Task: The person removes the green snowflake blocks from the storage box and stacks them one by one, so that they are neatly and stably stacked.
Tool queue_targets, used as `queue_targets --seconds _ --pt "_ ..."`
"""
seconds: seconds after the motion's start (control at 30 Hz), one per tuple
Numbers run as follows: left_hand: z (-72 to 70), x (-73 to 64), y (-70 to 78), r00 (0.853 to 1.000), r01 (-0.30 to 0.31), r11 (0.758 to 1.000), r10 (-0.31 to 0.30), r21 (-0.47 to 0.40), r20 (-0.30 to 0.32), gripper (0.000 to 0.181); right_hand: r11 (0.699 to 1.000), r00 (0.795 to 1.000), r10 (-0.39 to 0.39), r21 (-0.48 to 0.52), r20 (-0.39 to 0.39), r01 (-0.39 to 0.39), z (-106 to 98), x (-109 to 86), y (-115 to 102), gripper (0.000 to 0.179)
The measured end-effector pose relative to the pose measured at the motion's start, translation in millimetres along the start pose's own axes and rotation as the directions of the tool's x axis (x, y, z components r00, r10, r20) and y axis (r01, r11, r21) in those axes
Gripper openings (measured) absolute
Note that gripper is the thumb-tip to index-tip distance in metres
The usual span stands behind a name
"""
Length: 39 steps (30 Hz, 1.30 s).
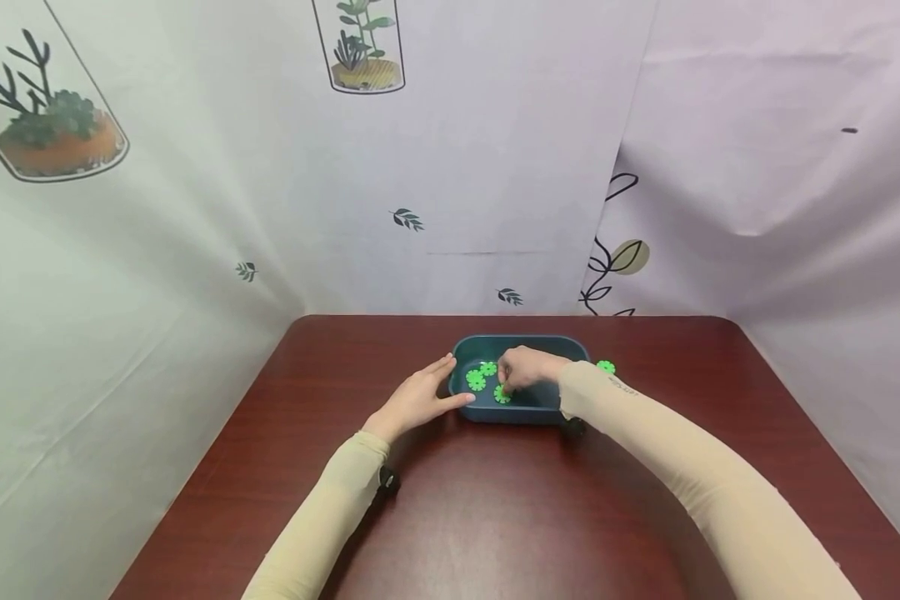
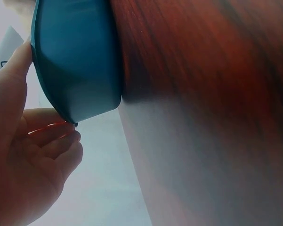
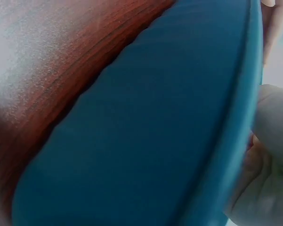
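A dark teal plastic tub (image 1: 521, 415) stands near the far edge of the table. My left hand (image 1: 417, 402) is at its left end, fingers along the left rim and thumb spread over the front rim; the left wrist view shows fingertips against the tub's wall (image 2: 80, 56). Inside the tub my right hand (image 1: 527, 367) reaches down and pinches a bright green notched disc (image 1: 502, 395) between thumb and fingers. Further green notched discs (image 1: 476, 381) lie left of it on the tub's floor. The tub's wall (image 3: 132, 127) hides much of the right fingers in the right wrist view.
Another green disc (image 1: 606, 367) shows to the right of the tub, just beyond the right sleeve (image 1: 645, 425). A dark reddish-brown table (image 1: 495, 508) lies beneath everything. Printed white cloth (image 1: 495, 167) hangs behind the table and along both sides.
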<state>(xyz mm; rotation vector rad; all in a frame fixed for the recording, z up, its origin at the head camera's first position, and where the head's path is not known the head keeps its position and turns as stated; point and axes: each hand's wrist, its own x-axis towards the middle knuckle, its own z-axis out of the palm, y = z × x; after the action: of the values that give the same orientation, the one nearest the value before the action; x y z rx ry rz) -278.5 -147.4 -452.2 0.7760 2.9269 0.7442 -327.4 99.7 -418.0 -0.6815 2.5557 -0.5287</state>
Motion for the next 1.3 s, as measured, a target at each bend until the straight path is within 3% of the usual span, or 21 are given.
queue_targets --seconds 0.2,0.67,0.87,1.07,1.3 --pt "0.2 -0.7 -0.1 1.0 -0.01 1.0 0.01 0.0 -0.002 0.093 0.995 0.998 -0.056 0.075 -0.036 0.058 -17 -2.8 2 0.003" --pt "0.9 0.2 -1.3 1.0 -0.006 1.0 0.006 0.001 0.001 0.094 0.967 0.96 -0.073 0.215 -0.271 0.135 -78 -20.3 -3 0.011" --pt "1.5 0.4 -1.5 1.0 -0.007 1.0 0.007 -0.006 -0.006 0.093 0.961 0.946 -0.013 0.256 -0.324 0.101 -93 -32.4 3 0.014" --pt "1.6 0.3 -1.1 1.0 -0.011 1.0 0.011 0.005 0.0 0.093 0.944 0.931 0.056 0.324 -0.36 0.069 -103 -48.0 23 0.019" --pt "1.7 -0.6 -1.9 1.0 -0.012 1.0 0.012 0.003 -0.006 0.094 0.93 0.898 0.138 0.367 -0.417 0.028 -115 -79.5 48 0.024"
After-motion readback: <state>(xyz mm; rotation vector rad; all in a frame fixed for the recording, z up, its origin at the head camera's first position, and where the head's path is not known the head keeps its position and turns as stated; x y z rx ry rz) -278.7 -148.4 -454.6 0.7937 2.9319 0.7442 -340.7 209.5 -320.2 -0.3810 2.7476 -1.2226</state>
